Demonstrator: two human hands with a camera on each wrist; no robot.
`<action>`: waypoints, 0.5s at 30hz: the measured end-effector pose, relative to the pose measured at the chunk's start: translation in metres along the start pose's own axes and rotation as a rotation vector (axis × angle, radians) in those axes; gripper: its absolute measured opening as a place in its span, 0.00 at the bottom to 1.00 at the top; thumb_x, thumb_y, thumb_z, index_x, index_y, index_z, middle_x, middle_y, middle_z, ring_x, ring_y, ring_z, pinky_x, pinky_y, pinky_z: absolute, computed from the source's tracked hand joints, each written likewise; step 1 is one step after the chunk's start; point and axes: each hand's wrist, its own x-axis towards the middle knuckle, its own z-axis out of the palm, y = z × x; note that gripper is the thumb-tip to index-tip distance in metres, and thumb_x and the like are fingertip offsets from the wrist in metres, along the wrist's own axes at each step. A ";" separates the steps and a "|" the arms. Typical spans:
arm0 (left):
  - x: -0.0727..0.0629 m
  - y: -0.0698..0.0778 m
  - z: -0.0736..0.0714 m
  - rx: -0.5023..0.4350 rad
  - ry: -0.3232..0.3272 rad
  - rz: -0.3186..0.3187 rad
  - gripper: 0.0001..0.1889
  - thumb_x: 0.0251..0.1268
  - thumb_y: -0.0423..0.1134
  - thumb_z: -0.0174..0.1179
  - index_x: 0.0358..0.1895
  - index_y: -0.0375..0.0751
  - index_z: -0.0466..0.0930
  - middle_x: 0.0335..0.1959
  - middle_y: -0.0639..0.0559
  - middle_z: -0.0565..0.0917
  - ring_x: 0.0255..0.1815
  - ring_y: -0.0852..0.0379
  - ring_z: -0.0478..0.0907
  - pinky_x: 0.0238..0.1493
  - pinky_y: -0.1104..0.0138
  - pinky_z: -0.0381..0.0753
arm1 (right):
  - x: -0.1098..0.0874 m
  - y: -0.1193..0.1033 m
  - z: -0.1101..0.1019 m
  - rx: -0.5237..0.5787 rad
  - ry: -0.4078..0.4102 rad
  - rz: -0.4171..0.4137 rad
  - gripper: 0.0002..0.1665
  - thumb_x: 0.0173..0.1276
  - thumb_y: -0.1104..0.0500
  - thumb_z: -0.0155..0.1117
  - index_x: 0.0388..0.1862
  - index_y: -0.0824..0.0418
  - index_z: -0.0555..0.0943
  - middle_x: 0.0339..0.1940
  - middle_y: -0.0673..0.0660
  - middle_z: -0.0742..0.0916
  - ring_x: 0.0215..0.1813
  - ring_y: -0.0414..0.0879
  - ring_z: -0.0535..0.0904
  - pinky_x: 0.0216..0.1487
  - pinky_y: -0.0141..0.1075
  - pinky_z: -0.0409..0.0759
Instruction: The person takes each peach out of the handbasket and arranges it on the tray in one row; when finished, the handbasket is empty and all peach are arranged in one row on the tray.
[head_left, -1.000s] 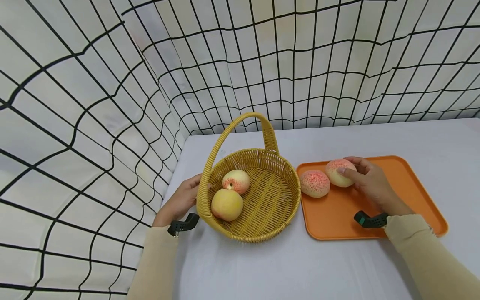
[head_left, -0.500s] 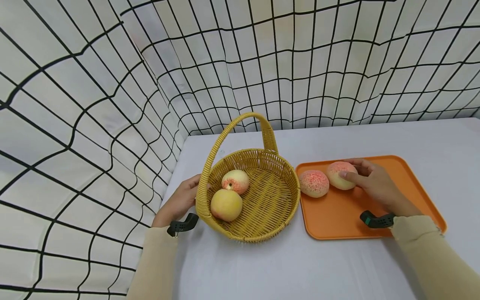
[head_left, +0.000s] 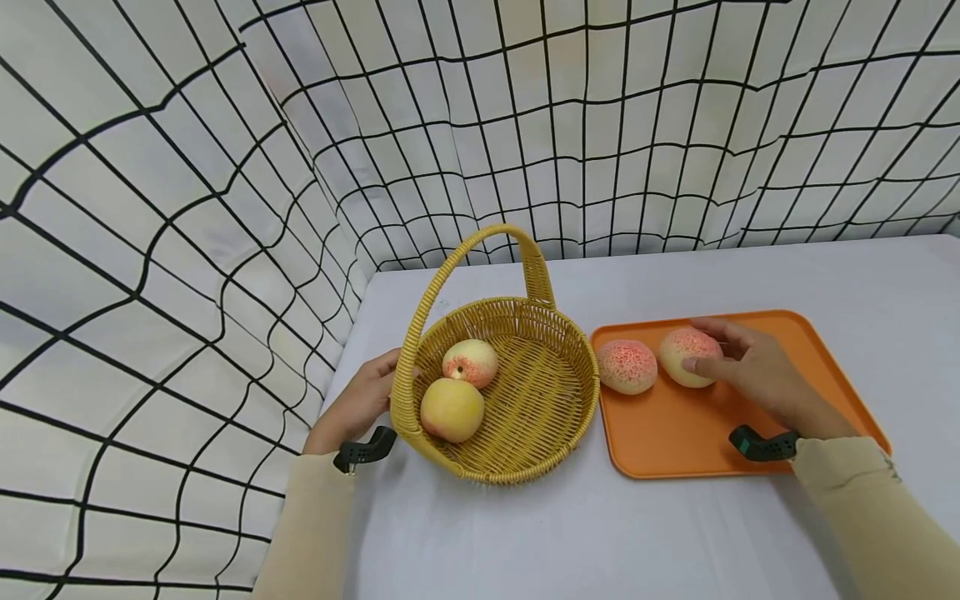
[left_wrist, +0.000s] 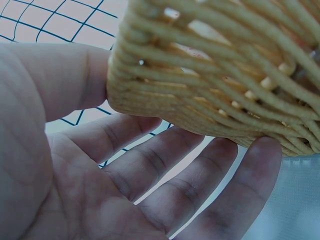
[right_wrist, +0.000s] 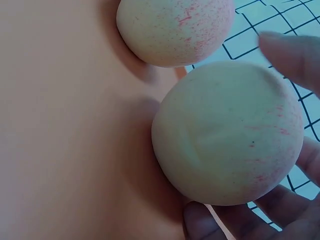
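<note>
My left hand (head_left: 362,403) holds the left side of a yellow wicker basket (head_left: 542,392) by its handle base. The left wrist view shows the thumb at the basket's edge and the fingertips along its woven side (left_wrist: 215,75). Inside the basket lie two peaches, one pinkish (head_left: 471,363) and one yellow (head_left: 452,411). On the right, my right hand (head_left: 761,375) holds a pale, pink-speckled peach (head_left: 684,346) over the orange tray (head_left: 690,442), thumb in front and fingers round the far side. Just left of it rests another pink-speckled peach (head_left: 627,367).
The tray stands close against the basket's right side. A tall arched handle (head_left: 442,275) rises over the basket. White cloth covers the table (head_left: 540,542). Black netting over white sheeting (head_left: 585,125) lines the back and the left side (head_left: 187,333).
My right hand and its peach have shifted right and slightly nearer, opening a small gap to the other peach on the tray. The left hand and basket stay put.
</note>
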 end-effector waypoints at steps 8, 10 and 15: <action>-0.001 0.000 0.000 -0.002 -0.002 0.004 0.22 0.84 0.42 0.52 0.72 0.38 0.73 0.57 0.34 0.80 0.47 0.54 0.81 0.45 0.61 0.85 | 0.001 -0.001 0.003 -0.002 -0.015 -0.027 0.49 0.67 0.49 0.77 0.82 0.59 0.65 0.72 0.68 0.75 0.63 0.60 0.75 0.47 0.26 0.77; -0.001 0.001 0.001 -0.005 -0.003 0.006 0.22 0.84 0.42 0.52 0.72 0.38 0.73 0.57 0.34 0.80 0.46 0.54 0.82 0.44 0.61 0.85 | 0.002 -0.001 0.004 -0.012 -0.001 -0.027 0.48 0.67 0.48 0.77 0.81 0.59 0.67 0.71 0.68 0.77 0.62 0.59 0.75 0.47 0.27 0.77; -0.001 0.000 0.000 -0.013 -0.004 0.012 0.21 0.84 0.42 0.53 0.72 0.37 0.73 0.55 0.34 0.81 0.45 0.55 0.82 0.43 0.62 0.86 | 0.003 -0.003 0.007 -0.020 0.020 -0.021 0.48 0.66 0.46 0.78 0.80 0.58 0.68 0.70 0.68 0.78 0.64 0.61 0.75 0.46 0.27 0.76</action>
